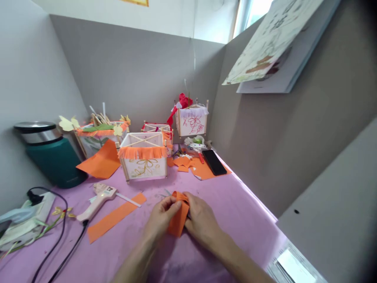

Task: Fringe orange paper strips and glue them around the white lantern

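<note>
Near the middle of the pink table, an orange paper strip, folded or curled at its top, is between my hands. My left hand pinches its upper left side with thumb and fingers. My right hand is closed at the strip's right edge; a small dark part shows by its fingers, too hidden to make out. Thin grey points, perhaps scissor tips, show just behind the paper. A flat orange strip lies to the left, beside a pink glue gun with a white stick.
A white box lantern with orange fringe stands behind my hands, other decorated boxes beyond it. A teal bottle and a power strip with cables are at left. A black phone lies on orange paper at back right. Grey partitions surround the table.
</note>
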A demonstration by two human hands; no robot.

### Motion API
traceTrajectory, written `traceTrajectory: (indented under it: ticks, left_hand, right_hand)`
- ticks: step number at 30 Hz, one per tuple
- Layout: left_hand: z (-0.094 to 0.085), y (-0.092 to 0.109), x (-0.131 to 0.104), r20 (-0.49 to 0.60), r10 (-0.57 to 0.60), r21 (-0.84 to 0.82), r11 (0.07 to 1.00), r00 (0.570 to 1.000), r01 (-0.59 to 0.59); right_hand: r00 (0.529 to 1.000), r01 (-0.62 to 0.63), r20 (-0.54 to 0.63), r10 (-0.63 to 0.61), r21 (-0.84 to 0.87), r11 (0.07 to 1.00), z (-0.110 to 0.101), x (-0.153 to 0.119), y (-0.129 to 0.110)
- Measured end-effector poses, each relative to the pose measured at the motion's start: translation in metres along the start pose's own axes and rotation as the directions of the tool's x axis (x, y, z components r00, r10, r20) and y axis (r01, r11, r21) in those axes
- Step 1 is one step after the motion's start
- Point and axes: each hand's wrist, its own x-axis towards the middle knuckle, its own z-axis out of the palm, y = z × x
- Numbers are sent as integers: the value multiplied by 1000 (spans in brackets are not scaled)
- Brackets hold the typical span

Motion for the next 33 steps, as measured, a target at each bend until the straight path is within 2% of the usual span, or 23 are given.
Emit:
traceTrajectory:
  ticks: [2, 6, 9, 11, 14, 16, 18, 20, 22, 24, 26, 27, 28, 29, 31, 33]
  left_hand:
    - [6, -9, -7, -52, -16, -59, 998, 998, 13]
    - [16, -17, -20, -81, -10, -88, 996, 997, 3]
    - [21, -16, -25, -110, -8, -130, 992, 994, -6]
    - [25, -15, -27, -121, -19, -141, 990, 993, 2]
    - [34, -16, -27, -101, 6, -105, 994, 995, -17]
    - [40, -17, -27, -99, 38, -73, 996, 994, -46]
    - [41, -16, -25, -105, 28, -55, 998, 994, -34]
    - [37, -13, -23, -122, -10, -67, 998, 992, 2]
    - [27, -8, -21, -170, -14, -104, 995, 985, -3]
    - [13, -4, -20, -209, -8, -141, 990, 978, -22]
    - [1, -2, -21, -211, -22, -154, 988, 977, -11]
    - [-4, -1, -22, -201, -30, -161, 987, 979, -3]
    - [-8, -2, -24, -192, -37, -166, 986, 981, 5]
    - [-11, -2, -25, -184, -41, -170, 985, 982, 10]
    - [-13, -4, -28, -170, -40, -169, 986, 985, 11]
    - [-13, -5, -30, -148, -32, -155, 988, 989, 8]
  right_hand:
    - [999, 19, 38, -18, -16, 1000, -6, -10, -3]
    - [999, 20, 43, -17, -61, 998, -25, -26, -1]
    - [995, 90, 36, -93, 83, 993, -34, -36, 4]
    - [989, 148, -40, -144, 169, 974, -36, -43, 7]
    - [967, 184, -205, -153, 138, 973, -34, -53, 9]
    - [932, 188, -325, -163, 47, 981, -31, -59, 11]
    - [872, 185, -454, -182, -38, 982, -28, -67, 15]
    - [820, 177, -545, -176, -51, 983, -23, -80, 28]
    - [802, 121, -590, -95, 4, 993, -16, -101, 51]
    - [834, 36, -551, 24, 98, 995, -7, -127, 83]
    - [876, -77, -446, 185, 249, 965, 1, -153, 120]
    - [843, -196, -408, 350, 374, 907, 2, -164, 139]
    - [731, -327, -404, 550, 500, 802, 2, -173, 157]
    - [649, -384, -417, 636, 542, 747, 1, -179, 174]
    - [530, -434, -431, 730, 602, 671, -5, -183, 203]
    - [465, -419, -419, 780, 672, 611, -12, -176, 224]
